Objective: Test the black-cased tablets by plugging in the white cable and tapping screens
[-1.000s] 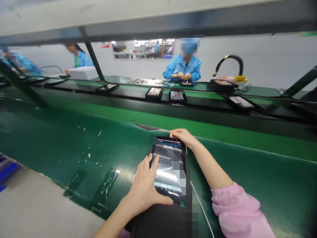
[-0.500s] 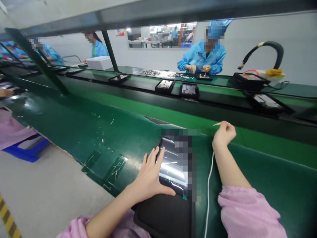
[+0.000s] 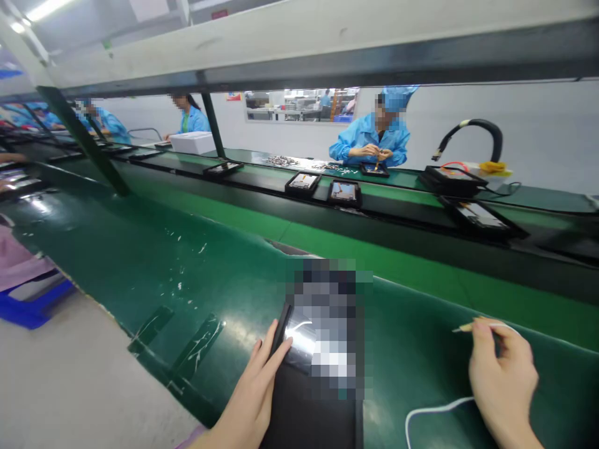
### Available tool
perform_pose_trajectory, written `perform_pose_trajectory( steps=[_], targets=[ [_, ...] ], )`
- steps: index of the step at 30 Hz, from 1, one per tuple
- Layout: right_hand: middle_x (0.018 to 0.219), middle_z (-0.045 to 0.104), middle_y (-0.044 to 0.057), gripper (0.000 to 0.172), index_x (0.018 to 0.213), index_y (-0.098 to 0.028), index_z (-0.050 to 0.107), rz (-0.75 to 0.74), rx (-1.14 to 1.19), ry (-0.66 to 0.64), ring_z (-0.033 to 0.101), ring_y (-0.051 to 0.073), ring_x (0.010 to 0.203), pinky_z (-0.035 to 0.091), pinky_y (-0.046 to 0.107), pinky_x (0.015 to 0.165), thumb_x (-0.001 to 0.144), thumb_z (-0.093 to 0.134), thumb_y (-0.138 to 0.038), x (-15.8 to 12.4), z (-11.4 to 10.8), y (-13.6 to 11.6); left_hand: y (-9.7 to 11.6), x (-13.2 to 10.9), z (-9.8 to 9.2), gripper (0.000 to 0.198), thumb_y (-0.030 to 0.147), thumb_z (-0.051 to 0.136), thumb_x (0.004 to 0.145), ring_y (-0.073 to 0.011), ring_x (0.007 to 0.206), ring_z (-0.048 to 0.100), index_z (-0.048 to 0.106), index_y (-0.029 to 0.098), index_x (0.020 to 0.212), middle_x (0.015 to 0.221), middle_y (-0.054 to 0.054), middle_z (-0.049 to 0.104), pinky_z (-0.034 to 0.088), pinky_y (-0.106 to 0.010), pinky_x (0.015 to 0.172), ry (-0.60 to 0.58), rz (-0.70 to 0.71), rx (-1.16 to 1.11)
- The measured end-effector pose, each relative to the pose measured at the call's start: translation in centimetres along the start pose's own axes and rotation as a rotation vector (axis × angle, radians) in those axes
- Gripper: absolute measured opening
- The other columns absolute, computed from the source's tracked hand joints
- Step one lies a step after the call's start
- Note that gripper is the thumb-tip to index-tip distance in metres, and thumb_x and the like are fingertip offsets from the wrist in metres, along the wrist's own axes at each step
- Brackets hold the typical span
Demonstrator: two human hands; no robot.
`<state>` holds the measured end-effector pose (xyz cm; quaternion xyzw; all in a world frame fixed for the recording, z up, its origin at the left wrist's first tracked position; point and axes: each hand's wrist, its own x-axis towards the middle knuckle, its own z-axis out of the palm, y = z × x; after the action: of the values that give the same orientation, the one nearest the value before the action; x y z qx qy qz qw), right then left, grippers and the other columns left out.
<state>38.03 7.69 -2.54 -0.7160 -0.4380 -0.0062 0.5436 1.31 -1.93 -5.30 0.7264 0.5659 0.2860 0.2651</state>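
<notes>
A glossy dark panel [image 3: 299, 349] lies in a black tray [image 3: 313, 411] on the green bench in front of me; pixelation covers much of its right and upper part. My left hand [image 3: 259, 374] rests along the tray's left side, fingers stretched out, one fingertip at the panel's edge. To the right, my right hand [image 3: 503, 368] is closed around a thin, pale, pointed pen-like tool [image 3: 463, 328], its tip directed left. The tool is above the bench, apart from the panel. A white cord [image 3: 435, 410] runs from beneath that hand down to the bench.
Beyond the bench [image 3: 154, 262] runs a dark conveyor line [image 3: 402, 218] carrying several black trays with device parts. Across it, a person in blue [image 3: 369, 137] works at a tray beside scattered small parts [image 3: 283, 161]. A shelf beam [image 3: 299, 56] crosses overhead. At left, a blue stool [image 3: 32, 308].
My right hand has moved right and nearer to me with the pen-like tool. My left hand has slid off the panel's face toward the tray's left edge. The view has tilted up.
</notes>
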Motion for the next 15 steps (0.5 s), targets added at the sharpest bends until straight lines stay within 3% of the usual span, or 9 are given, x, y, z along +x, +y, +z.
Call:
perform_pose_trajectory(
  steps=[4,8,15],
  targets=[
    [0.087,0.062,0.01,0.042,0.073,-0.025,0.055,-0.061,0.052,-0.055,0.058,0.031,0.091,0.044,0.048,0.087,0.079,0.047,-0.065,-0.1,0.3,0.2,0.8,5.4,0.7,0.056,0.01,0.025,0.095,-0.0232,0.146,0.019,0.042,0.025,0.146,0.162,-0.004,0.015,0.023,-0.045,0.118,-0.038,0.031,-0.039],
    [0.085,0.062,0.008,0.04,0.068,-0.024,0.055,-0.118,0.08,-0.125,0.058,0.027,0.09,0.044,0.041,0.085,0.083,0.046,-0.06,-0.2,0.4,0.2,2.0,12.2,1.9,0.051,0.012,0.027,0.095,-0.022,0.145,0.025,0.05,0.021,0.14,0.162,-0.008,0.019,0.026,-0.041,0.118,0.024,0.076,-0.02],
    [0.079,0.064,0.007,0.035,0.069,-0.024,0.057,0.019,0.126,-0.327,0.059,0.027,0.081,0.045,0.04,0.08,0.08,0.047,-0.056,0.0,0.4,0.5,4.8,22.7,4.9,0.055,-0.001,0.03,0.087,-0.0234,0.145,0.027,0.051,0.012,0.135,0.158,-0.016,0.027,0.027,-0.041,0.119,0.09,0.113,0.063]
  ],
)
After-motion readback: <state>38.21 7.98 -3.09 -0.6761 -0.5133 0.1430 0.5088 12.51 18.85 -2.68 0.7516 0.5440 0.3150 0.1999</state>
